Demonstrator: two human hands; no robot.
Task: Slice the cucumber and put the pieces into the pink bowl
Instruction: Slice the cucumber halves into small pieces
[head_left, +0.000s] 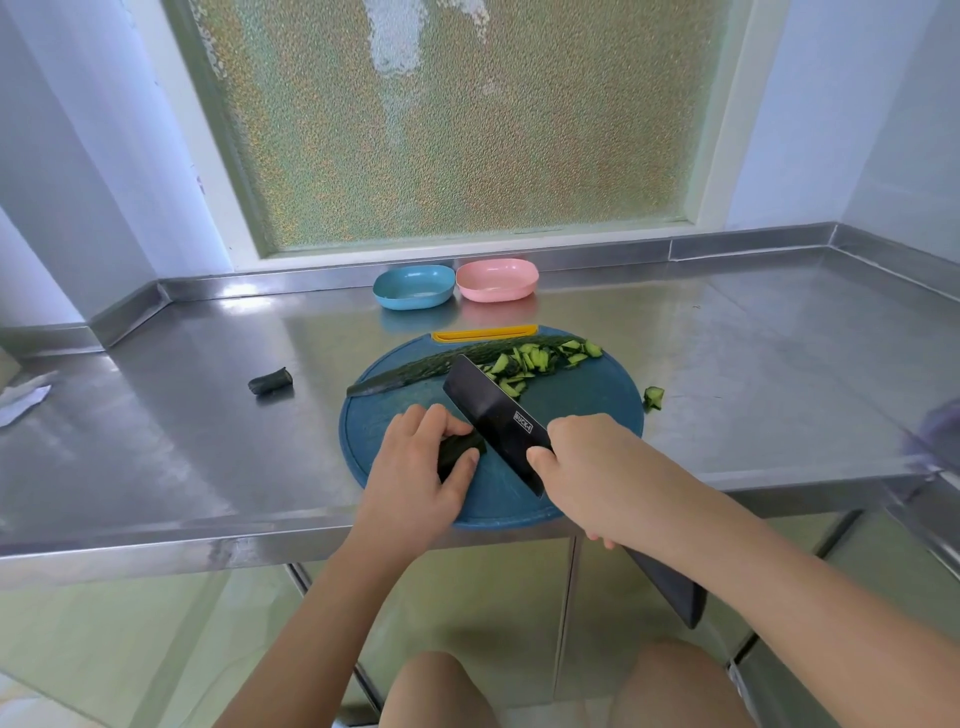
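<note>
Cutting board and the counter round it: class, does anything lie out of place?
One cut cucumber piece lies on the steel counter just off the right edge of the cutting board, and a dark cucumber end lies on the counter left of the board, both apart from the pile of slices on it.

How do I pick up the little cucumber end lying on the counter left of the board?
Pinch the cucumber end across its rounded middle, coming straight down from above. It lies on its side on the counter, apart from the board, so both long sides are free.
</note>
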